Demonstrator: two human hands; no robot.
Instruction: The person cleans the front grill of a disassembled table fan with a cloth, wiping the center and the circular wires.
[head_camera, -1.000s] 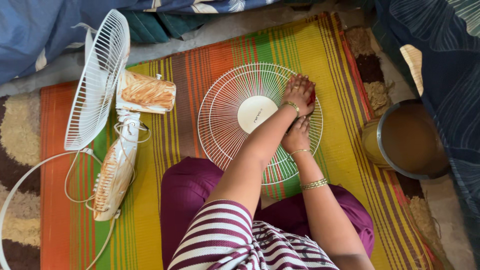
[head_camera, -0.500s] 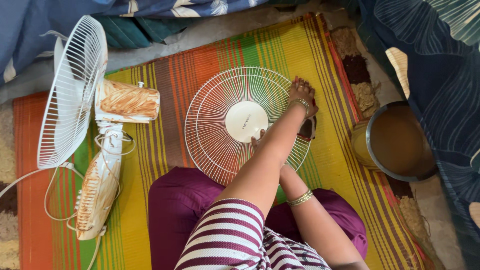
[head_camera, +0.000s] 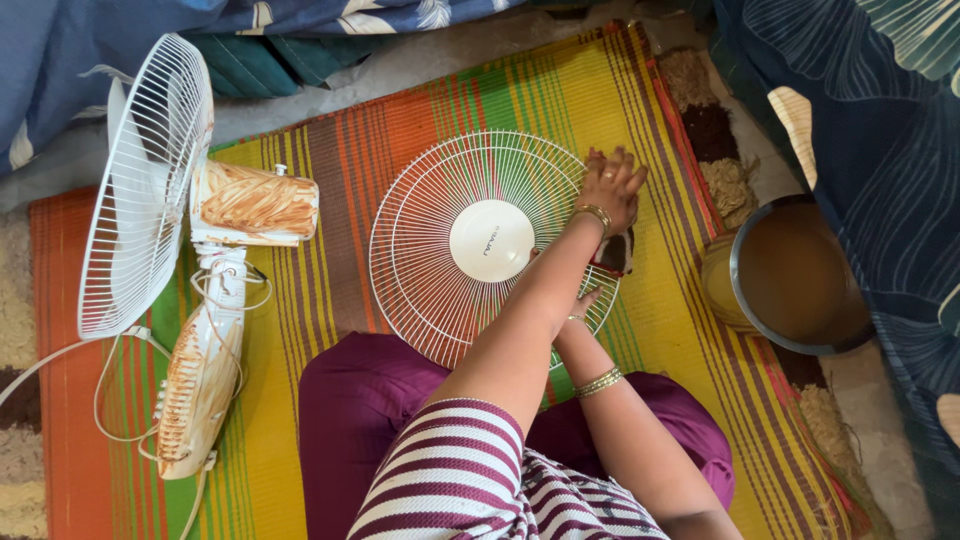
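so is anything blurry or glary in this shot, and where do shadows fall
Head view: soft even light, no glare; the left hand on the fan guard is slightly motion-blurred; the mat and dirty fan body are sharp; faint shadow under the forearms.

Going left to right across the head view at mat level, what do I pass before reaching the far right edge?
Upright fan guard → smeared fan motor housing → flat fan grille on the striped mat → left hand at the grille's right rim → metal pot of brown liquid → blue patterned cloth.
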